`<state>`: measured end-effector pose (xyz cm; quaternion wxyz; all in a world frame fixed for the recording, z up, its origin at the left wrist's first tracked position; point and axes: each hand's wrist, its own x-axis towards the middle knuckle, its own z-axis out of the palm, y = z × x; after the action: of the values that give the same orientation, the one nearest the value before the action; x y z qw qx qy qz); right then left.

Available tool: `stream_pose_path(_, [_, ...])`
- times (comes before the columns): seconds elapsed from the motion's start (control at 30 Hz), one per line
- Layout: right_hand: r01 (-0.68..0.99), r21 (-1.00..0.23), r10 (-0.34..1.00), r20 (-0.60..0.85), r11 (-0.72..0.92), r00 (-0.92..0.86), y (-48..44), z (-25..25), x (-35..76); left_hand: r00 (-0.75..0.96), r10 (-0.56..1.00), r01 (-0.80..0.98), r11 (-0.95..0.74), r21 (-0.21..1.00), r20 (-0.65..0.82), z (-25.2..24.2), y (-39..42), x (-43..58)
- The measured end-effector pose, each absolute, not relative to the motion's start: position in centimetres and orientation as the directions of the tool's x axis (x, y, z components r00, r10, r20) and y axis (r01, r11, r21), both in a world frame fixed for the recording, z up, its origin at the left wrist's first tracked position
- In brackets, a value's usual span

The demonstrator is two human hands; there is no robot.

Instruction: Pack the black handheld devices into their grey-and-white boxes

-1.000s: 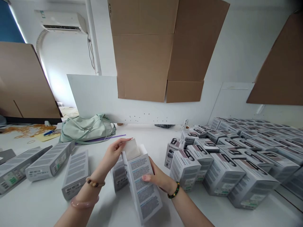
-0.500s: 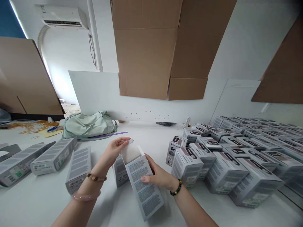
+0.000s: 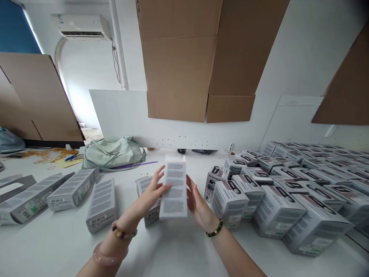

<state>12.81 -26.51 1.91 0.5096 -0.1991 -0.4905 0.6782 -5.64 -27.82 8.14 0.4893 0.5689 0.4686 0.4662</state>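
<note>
A grey-white printed carton (image 3: pixel 174 188), slightly blurred, stands nearly upright in front of me, its text panels facing me. A pale, blurred flap shows at its top end. My left hand (image 3: pixel 152 194) grips its left side, with the thumb across the front face. My right hand (image 3: pixel 200 204) is at the right edge, fingers apart and thumb off the face; whether the fingertips touch the carton I cannot tell. Behind my left hand, another similar carton (image 3: pixel 143 185) stands on the white table (image 3: pixel 190 254), partly covered.
Several cartons, such as this one (image 3: pixel 101 206), lie at the left. Many upright cartons (image 3: pixel 276 211) fill the right side in rows. A pale green bag (image 3: pixel 112 152), a blue pen (image 3: pixel 70 157) and orange rubber bands (image 3: pixel 43 154) are at the back left.
The carton has swung from tilted to nearly upright and moved up and away from me. My left hand has gone from its top flap to its left side. My right hand has loosened off the front.
</note>
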Motion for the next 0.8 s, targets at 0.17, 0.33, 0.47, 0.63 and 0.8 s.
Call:
stream_pose_path(0.17, [-0.308, -0.951, 0.895, 0.131, -0.007, -0.426, -26.2, 1.0, 12.6, -0.251, 0.968, 0.170, 0.017, 0.985, 0.026, 8.1, -26.6, -10.2])
stream_pose_path(0.33, [-0.186, -0.982, 0.896, 0.075, -0.009, -0.437, -25.4, -0.7, 11.8, -0.298, 0.954, 0.187, 0.090, 0.978, -0.031, 6.2, -25.3, -12.5])
stream_pose_path(0.47, [-0.260, -0.965, 0.855, 0.163, 0.034, -0.492, -25.8, -0.7, 10.0, -0.237, 0.971, 0.184, 0.080, 0.980, -0.035, 5.4, -25.2, -11.4])
stream_pose_path(0.63, [-0.433, -0.887, 0.853, 0.346, 0.162, -0.391, -26.9, 0.8, 7.4, -0.174, 0.981, 0.172, -0.052, 0.984, 0.083, 6.4, -25.8, -8.0])
stream_pose_path(0.8, [-0.266, -0.851, 0.808, 0.518, 0.453, -0.282, -26.3, 2.3, 8.4, -0.232, 0.956, -0.045, -0.197, 0.979, 0.182, 8.7, -26.1, -6.6])
